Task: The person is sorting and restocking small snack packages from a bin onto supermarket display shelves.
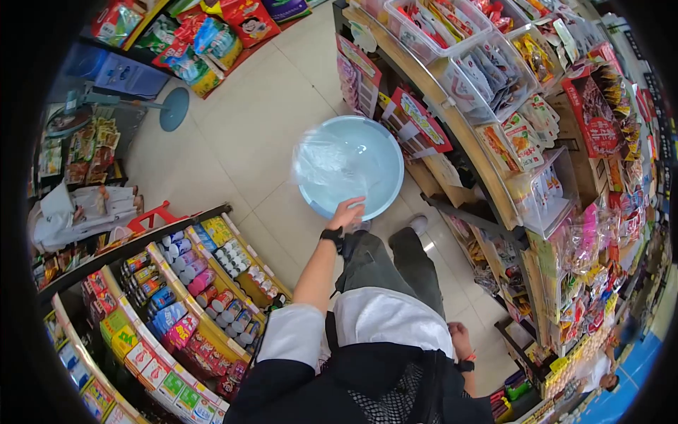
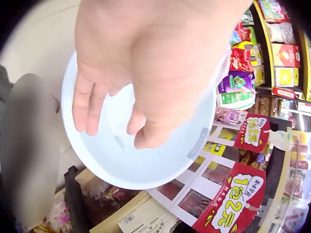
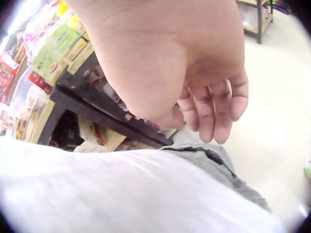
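A pale blue plastic basin stands on the tiled floor in front of the person's feet. Over its far left side spreads a clear plastic bag, blurred and overhanging the rim in the head view. My left hand is over the near edge of the basin. In the left wrist view the left hand brings thumb and forefinger together on the thin clear plastic, while the other fingers stretch downward. My right hand hangs at the side holding nothing; the right wrist view shows its fingers loosely curled beside the white shirt.
A snack shelf with clear bins and red price signs borders the basin on the right. At the lower left stands a shelf of cans and packets. Bagged goods line the back, near a round blue-grey base.
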Demonstrator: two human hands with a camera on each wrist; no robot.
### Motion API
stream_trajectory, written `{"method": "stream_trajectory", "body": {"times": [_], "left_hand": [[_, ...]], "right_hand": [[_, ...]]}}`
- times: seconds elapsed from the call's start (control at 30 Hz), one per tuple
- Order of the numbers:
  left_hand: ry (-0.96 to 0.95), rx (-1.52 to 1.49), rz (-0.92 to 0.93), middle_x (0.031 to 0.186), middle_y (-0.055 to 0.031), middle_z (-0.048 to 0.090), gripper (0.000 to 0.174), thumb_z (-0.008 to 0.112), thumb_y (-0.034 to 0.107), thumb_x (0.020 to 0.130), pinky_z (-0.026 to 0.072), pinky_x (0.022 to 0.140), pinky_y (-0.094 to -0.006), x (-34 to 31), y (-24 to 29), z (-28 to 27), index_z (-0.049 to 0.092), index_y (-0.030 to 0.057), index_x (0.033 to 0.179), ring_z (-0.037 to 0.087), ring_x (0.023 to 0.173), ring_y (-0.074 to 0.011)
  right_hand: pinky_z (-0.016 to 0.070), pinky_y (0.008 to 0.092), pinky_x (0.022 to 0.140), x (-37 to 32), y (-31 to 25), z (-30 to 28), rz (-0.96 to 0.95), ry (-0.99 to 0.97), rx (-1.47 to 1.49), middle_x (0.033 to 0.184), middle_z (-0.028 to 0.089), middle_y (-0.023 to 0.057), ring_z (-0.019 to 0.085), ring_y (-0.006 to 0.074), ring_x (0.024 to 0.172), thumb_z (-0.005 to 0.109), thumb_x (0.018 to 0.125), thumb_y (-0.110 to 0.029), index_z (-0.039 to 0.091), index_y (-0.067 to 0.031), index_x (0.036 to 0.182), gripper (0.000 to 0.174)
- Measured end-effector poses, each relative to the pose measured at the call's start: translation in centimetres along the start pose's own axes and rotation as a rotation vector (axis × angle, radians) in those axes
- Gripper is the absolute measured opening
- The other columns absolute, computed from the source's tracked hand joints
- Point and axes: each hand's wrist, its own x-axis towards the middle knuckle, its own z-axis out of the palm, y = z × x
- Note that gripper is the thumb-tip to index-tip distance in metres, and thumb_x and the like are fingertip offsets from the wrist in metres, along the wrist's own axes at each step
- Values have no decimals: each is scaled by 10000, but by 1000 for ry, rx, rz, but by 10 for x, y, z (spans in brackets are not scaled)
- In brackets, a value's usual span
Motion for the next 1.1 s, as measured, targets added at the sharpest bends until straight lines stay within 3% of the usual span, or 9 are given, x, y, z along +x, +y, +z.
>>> {"method": "stream_trajectory", "body": {"times": [0.13,0.2,0.33,0.4,0.5,0.6,0.8,0.83,1.1], "left_hand": [[131,-31,-155,1214,-148,678,651,676,176,934,582,821,-364,46,-6,28,406,-37,1487,684,1024,-262],[135,-71,6,1332,-165,599,645,652,224,954,554,909,-422,44,-5,10,408,-86,1465,641,1144,-271],[300,-5,394,1294,-162,618,540,652,230,974,520,991,-379,-43,53,-48,511,-83,1392,631,1163,-228],[265,31,383,1332,-145,602,549,644,237,982,489,1040,-360,-78,65,-71,503,-77,1409,610,1205,-216],[361,44,441,1257,-105,632,420,662,202,972,498,962,-308,-124,71,-78,585,-33,1312,615,1129,-164],[613,-30,552,1025,-29,622,172,688,132,948,452,794,-244,-144,45,-85,620,37,1074,567,923,-94],[700,23,606,859,26,451,227,674,-35,844,381,728,-246,-185,0,-75,484,84,880,450,813,-88],[696,38,622,860,26,455,220,655,-50,829,378,724,-242,-186,-7,-73,492,86,883,447,805,-85],[543,137,709,843,39,467,183,637,-39,822,362,707,-240,-209,-18,-29,537,91,903,438,778,-74]], "right_hand": [[512,280,758,-51,57,10,130,81,126,920,697,65,629,144,826,507,1035,-163,660,30,1066,247],[518,287,769,-77,62,18,145,90,134,937,703,72,634,146,844,511,1042,-175,661,28,1066,254],[524,297,776,-83,80,43,125,50,231,948,706,76,632,138,855,517,1053,-206,659,30,1081,277],[527,304,777,-70,93,50,130,24,239,951,706,79,631,138,857,517,1041,-192,653,33,1093,268],[526,305,767,-48,100,57,137,13,218,945,703,78,632,143,856,519,1026,-189,648,26,1097,261],[525,309,744,-46,80,59,121,28,258,917,694,70,634,146,845,511,1017,-202,645,-7,1114,256],[524,312,685,-62,82,44,171,76,381,887,687,60,650,144,790,495,1005,-220,638,-71,1119,236],[499,325,732,-65,91,43,191,61,390,919,665,20,623,131,823,508,1003,-229,631,-97,1139,226],[527,317,709,-34,255,93,8,111,519,890,716,88,656,159,815,552,972,-172,701,32,1056,266]]}}
